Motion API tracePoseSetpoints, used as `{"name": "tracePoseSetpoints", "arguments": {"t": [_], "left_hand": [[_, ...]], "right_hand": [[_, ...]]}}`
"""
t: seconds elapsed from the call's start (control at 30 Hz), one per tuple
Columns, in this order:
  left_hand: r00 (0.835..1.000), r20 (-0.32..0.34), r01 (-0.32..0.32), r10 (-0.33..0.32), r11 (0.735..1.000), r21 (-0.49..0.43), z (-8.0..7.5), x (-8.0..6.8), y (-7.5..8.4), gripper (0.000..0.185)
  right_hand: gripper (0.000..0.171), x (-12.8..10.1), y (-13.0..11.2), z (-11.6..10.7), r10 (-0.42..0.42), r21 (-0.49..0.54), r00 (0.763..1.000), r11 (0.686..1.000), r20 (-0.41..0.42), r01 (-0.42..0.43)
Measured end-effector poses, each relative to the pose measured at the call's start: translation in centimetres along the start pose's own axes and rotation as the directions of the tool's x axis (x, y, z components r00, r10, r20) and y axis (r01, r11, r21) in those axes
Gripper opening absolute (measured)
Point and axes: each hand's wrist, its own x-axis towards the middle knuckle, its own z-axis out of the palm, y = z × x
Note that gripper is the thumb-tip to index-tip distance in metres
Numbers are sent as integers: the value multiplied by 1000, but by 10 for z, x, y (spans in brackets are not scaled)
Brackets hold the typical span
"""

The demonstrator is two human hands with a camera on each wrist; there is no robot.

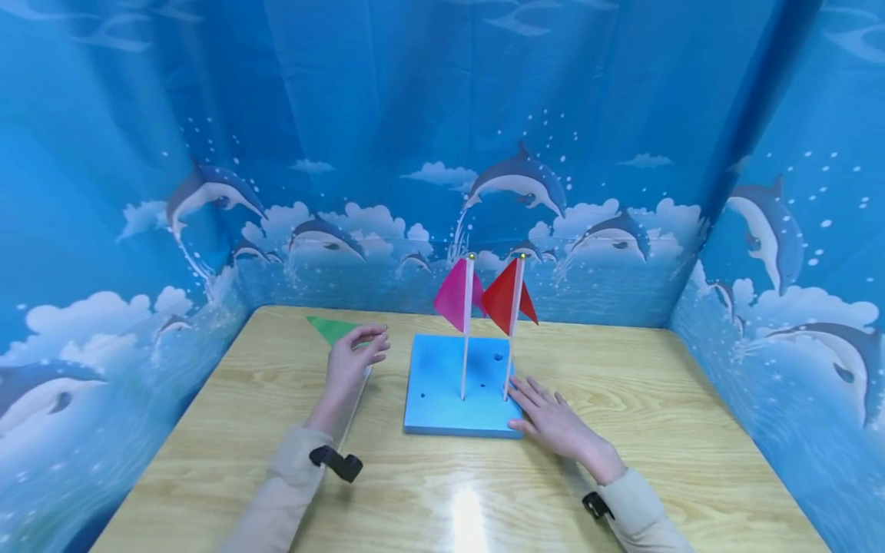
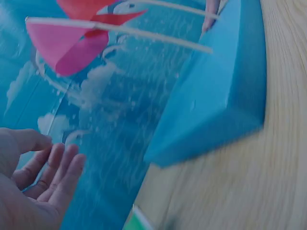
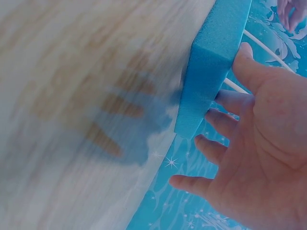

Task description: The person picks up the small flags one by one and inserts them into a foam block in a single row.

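A blue block (image 1: 442, 415) lies on the table and bears two upright flags on thin white sticks. The pink flag (image 1: 452, 298) stands near its middle and the red flag (image 1: 499, 298) near its right edge. My right hand (image 1: 553, 424) touches the block's right edge with spread fingers, the thumb on its near corner in the right wrist view. Left of the block, my left hand (image 1: 354, 355) is raised with loosely bent fingers and holds nothing. Beneath it lies a green flag (image 1: 329, 329), partly hidden by the hand, its stick (image 1: 356, 411) running toward me.
The wooden table (image 1: 664, 415) extends to both sides of the block. Small holes (image 1: 498, 357) show in the block's top. A blue curtain (image 1: 387, 115) printed with dolphins hangs along the back and both sides.
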Motion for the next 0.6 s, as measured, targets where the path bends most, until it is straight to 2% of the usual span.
{"name": "tracePoseSetpoints", "arguments": {"t": [0.13,0.3,0.47,0.6], "left_hand": [[998,-24,52,-49,993,101,-19,-1,-8,30],[994,10,106,-111,967,232,-38,-6,-20,29],[977,76,164,-201,925,341,-47,-14,-27,29],[971,88,169,-221,903,396,-49,-14,-32,27]], "right_hand": [[66,0,-1,-1,-4,0,1000,1000,-2,4],[66,0,-1,-1,4,-3,1000,1000,-2,-4],[66,1,-1,-1,8,-8,1000,1000,-3,-8],[66,1,-1,-1,10,-13,1000,1000,2,-10]]}}
